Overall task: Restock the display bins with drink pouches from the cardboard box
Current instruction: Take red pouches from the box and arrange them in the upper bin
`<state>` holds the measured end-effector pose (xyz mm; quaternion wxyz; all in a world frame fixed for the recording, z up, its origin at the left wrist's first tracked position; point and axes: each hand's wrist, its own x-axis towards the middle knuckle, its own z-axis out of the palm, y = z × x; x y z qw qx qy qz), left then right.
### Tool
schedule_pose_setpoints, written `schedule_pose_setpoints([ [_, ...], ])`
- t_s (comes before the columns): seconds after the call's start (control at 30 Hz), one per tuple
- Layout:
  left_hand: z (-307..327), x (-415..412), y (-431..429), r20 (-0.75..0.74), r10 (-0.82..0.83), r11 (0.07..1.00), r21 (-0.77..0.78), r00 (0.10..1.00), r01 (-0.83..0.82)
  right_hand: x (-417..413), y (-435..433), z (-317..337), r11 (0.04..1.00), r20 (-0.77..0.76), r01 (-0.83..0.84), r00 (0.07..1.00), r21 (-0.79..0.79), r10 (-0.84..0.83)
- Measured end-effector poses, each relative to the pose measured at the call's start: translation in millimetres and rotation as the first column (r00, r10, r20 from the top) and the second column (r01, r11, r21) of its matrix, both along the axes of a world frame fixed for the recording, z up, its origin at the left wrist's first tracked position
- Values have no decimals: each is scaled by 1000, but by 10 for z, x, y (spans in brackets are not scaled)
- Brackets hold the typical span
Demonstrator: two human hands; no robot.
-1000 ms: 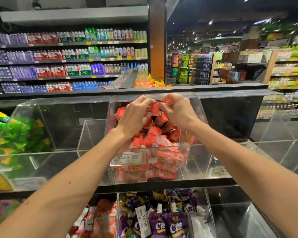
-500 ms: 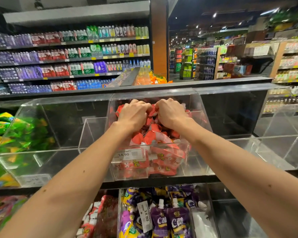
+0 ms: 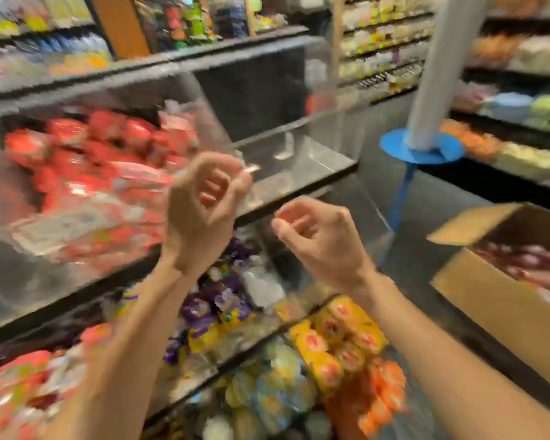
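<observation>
Blurry frame: left hand (image 3: 202, 214) and right hand (image 3: 319, 238) mid-frame, both empty, fingers loosely curled; cardboard box (image 3: 489, 308) right edge, red pouches (image 3: 92, 173) upper left.

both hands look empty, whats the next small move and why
Probably swing the right hand over to the cardboard box at the right and grab some pouches. Both it and the left hand hold nothing, fingers loosely curled, and the open box shows pouches inside. The frame is blurred, so this is a best guess.
</observation>
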<state>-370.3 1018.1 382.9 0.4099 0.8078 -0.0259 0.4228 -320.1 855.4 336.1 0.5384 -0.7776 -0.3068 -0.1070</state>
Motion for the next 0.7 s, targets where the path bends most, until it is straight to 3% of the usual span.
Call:
schedule_pose_setpoints([
  [0.1, -683, 212, -1001, -194, -201, 979, -82, 960, 188, -89, -992, -729, 981, -222, 178, 956, -70, -190],
  [0.17, -1084, 417, -1732, -313, -322, 946, -137, 894, 293, -64, -1690, -1182, 949, -372, 289, 873, -126, -316],
  [0.33, -1822, 1028, -3476, -515, -560, 827, -299, 648, 477, 110, -3281, -1638, 864, -525, 466, 696, -190, -490],
  [0.43, -2085, 1307, -4390, -544, -692, 720, -475, 475, 506, 224, -4151, -1773, 790, -586, 564, 564, -241, -582],
  [0.53, -2385, 1618, -4964, -633, -693, 702, -486, 345, 521, 371, -4778, -2014, 717, -629, 640, 443, -277, -638],
  [0.7, -2948, 2366, -5477, -778, -571, 744, -355, 263, 566, 779, -5398, -2302, 655, -692, 684, 302, -322, -655],
])
